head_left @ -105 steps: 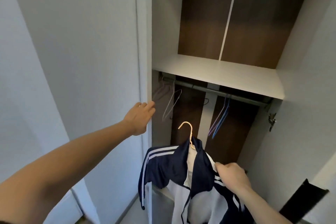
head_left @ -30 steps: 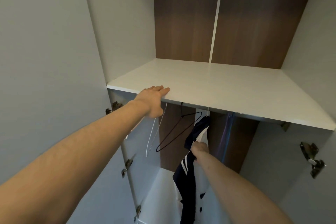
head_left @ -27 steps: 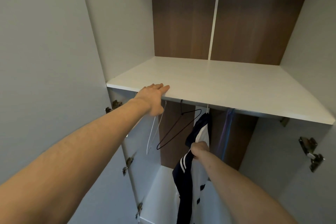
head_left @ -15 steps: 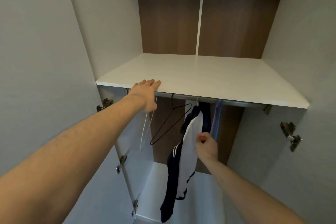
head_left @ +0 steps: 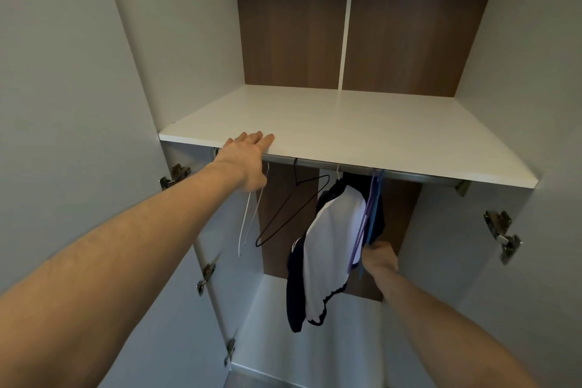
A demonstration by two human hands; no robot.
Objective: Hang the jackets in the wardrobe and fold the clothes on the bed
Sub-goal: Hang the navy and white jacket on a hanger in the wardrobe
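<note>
Your left hand (head_left: pixel 248 161) rests flat on the front edge of the shelf (head_left: pixel 362 132), fingers straight and holding nothing. Under the shelf runs the rail (head_left: pixel 409 174); the jacket (head_left: pixel 330 249), navy and white, hangs from it on a white hanger (head_left: pixel 337 171). Left of the jacket hang a black hanger (head_left: pixel 293 211) and another white one (head_left: pixel 248 220), both bare. Your right hand (head_left: pixel 379 258), just right of the jacket, seems to pinch the lower ends of the purple and blue hangers (head_left: pixel 370 217); its fingers are partly hidden.

White wardrobe shelf (head_left: pixel 362 123), dark wood back panels (head_left: pixel 289 19), grey side walls (head_left: pixel 63 72), metal hinges (head_left: pixel 502 235)
</note>
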